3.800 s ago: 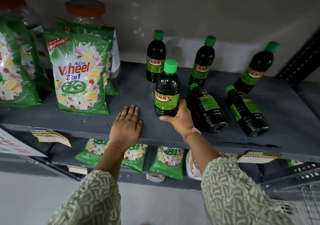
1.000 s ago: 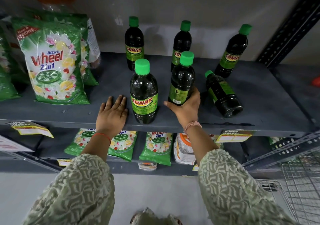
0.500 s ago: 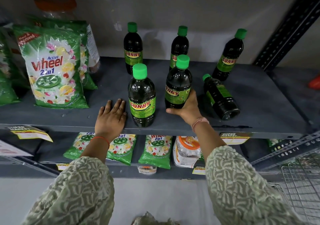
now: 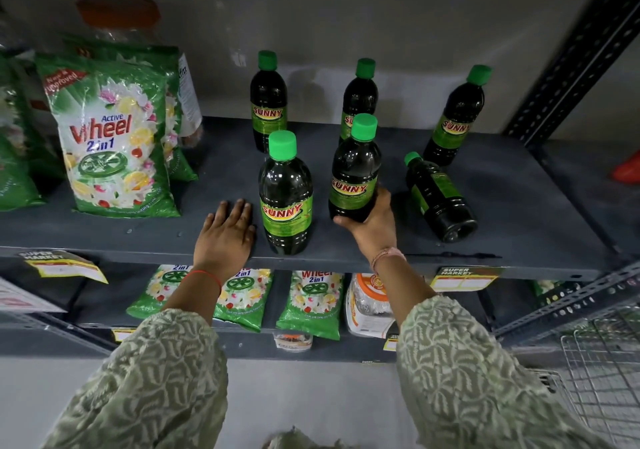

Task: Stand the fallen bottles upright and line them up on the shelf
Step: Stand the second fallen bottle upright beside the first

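Note:
Several dark bottles with green caps and "SUNNY" labels are on the grey shelf. My right hand grips the base of one upright bottle at the shelf's middle. Another upright bottle stands near the front edge, just right of my left hand, which lies flat on the shelf, fingers apart. One bottle lies on its side to the right, cap pointing back. Three more stand at the back: left, middle, partly hidden, and right.
Green "Active Wheel 2in1" detergent bags stand at the left of the shelf, a jar with an orange lid behind them. More green packets lie on the lower shelf. A wire basket sits at the lower right.
Since 3.8 s ago one of two lying bottles has been stood upright in my right hand. In the last second that bottle turned so its label faces me. My left hand stayed put.

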A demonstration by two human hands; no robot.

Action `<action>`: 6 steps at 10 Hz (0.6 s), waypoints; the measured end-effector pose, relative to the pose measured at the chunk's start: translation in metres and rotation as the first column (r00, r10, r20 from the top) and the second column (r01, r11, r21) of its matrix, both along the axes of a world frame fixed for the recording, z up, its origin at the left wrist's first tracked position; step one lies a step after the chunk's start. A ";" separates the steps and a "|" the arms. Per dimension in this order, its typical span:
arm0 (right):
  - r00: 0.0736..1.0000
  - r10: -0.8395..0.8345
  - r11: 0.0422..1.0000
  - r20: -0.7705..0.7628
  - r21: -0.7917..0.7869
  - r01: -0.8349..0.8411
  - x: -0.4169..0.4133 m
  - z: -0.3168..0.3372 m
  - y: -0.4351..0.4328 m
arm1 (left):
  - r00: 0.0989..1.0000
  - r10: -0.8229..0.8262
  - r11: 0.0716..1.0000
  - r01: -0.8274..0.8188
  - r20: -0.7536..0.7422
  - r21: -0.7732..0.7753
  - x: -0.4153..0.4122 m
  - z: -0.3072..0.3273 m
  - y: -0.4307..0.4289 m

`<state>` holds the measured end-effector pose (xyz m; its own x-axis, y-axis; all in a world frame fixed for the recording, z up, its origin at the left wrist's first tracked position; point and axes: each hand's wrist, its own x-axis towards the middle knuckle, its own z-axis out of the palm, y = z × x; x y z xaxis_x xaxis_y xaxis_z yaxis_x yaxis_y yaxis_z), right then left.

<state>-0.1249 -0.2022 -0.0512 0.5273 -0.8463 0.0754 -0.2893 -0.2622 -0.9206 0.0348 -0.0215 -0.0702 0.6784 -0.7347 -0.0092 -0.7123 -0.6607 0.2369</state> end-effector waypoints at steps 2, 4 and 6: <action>0.993 0.087 0.990 -0.079 -0.103 -0.095 -0.021 0.001 0.017 | 0.999 0.001 0.999 -0.003 -0.036 -0.041 -0.002 0.000 0.000; 0.985 0.148 0.978 -0.093 -0.137 -0.160 -0.043 -0.003 0.033 | 0.999 -0.005 1.000 0.004 -0.040 -0.021 -0.003 0.001 0.001; 0.981 0.166 0.973 -0.099 -0.143 -0.180 -0.048 -0.002 0.035 | 0.999 -0.006 1.000 0.005 -0.038 -0.012 -0.003 0.001 0.001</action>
